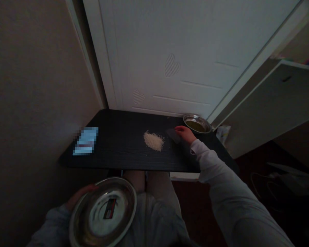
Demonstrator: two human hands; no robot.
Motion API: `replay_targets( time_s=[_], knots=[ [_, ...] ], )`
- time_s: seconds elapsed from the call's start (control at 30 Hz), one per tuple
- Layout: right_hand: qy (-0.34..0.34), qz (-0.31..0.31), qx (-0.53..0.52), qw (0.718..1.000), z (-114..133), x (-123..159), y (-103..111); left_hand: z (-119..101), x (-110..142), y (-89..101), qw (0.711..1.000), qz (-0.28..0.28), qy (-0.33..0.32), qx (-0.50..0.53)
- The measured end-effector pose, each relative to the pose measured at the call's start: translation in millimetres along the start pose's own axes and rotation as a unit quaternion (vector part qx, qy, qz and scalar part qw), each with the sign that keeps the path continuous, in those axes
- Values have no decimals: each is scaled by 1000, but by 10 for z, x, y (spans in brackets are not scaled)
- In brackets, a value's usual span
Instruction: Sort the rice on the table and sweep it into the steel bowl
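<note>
In my left hand (81, 195) is a round, shallow metal dish (126, 209) with a dark and red label in its middle. I grip it by the rim, tilted, in front of the table's near edge. My right hand (185, 134) is closed on a thin, dark see-through sheet (173, 135) just above or on the black table (123, 144). Left of this sheet lies a loose pile of pale grains that look like rice (153, 141). A metal bowl (207, 127) with something yellowish green in its bottom stands just behind my right hand.
A blurred-out, light blue flat item (87, 141) lies on the table's left end. Behind the table rises a white door (154, 51) with heart patterns, and a wall (36, 85) borders the left. Cables and a pale object (290, 178) are on the dim floor at right.
</note>
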State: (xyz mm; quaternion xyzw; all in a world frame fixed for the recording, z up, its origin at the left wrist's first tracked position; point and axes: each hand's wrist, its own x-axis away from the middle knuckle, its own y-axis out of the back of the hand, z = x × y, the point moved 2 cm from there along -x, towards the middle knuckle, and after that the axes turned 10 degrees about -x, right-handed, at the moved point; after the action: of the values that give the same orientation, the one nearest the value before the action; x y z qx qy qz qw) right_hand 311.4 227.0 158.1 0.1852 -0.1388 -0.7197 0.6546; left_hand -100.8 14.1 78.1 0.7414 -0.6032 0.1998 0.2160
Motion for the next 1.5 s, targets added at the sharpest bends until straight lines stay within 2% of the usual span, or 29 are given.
replay_targets(
  time_s=[0.1, 0.2, 0.3, 0.37, 0.43, 0.6, 0.7, 0.9, 1.17, 1.33, 1.5],
  knots=[
    [-19, -17, 20, 999, -143, 139, 188, 9, -77, -425, 990, 120, 66, 23],
    [-28, -32, 48, 998, -245, 229, 237, 67, -137, -841, 985, 144, 90, 23],
    [-28, -42, 78, 996, -278, 243, 188, 150, -111, -1217, 966, 183, 125, 131],
    [-26, -42, 98, 994, -266, 222, 135, 199, -54, -1387, 948, 201, 151, 194],
    [-21, -40, 117, 992, -237, 195, 78, 247, 6, -1474, 933, 201, 173, 241],
    [0, -26, 156, 987, -152, 160, -72, 348, 74, -1465, 919, 175, 230, 267],
    [12, -16, 174, 985, -112, 153, -151, 333, 82, -1457, 911, 164, 252, 284],
    [29, 20, 193, 981, -54, 182, -235, 233, 124, -1506, 893, 215, 228, 323],
    [41, 104, 179, 977, 68, 471, -404, 460, -59, -1501, 884, 239, 279, 288],
    [41, 142, 171, 974, 183, 670, -478, 369, -44, -1469, 897, 253, 242, 270],
    [48, 165, 177, 969, 254, 813, -533, 256, 10, -1480, 893, 252, 250, 276]
  ],
)
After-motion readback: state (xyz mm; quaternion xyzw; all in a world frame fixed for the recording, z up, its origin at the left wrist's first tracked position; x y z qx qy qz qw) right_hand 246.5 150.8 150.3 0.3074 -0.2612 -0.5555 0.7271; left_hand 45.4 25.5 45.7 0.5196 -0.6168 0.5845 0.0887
